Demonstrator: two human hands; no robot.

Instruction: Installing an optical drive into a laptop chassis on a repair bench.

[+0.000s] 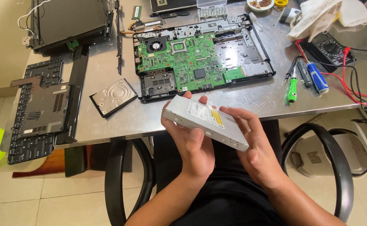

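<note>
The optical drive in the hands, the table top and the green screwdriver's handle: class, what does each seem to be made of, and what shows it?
Optical drive, held by left hand and right hand: likely sheet metal, matte silver, with crisp folded edges.
Table top: probably stainless steel, brushed grey with soft reflections.
Green screwdriver: handle looks like glossy plastic, uniformly bright green.

Single head-worn view, looking steeply down from above the seated person, close over the lap, metal table (108, 121) edge beyond, floor below
</note>
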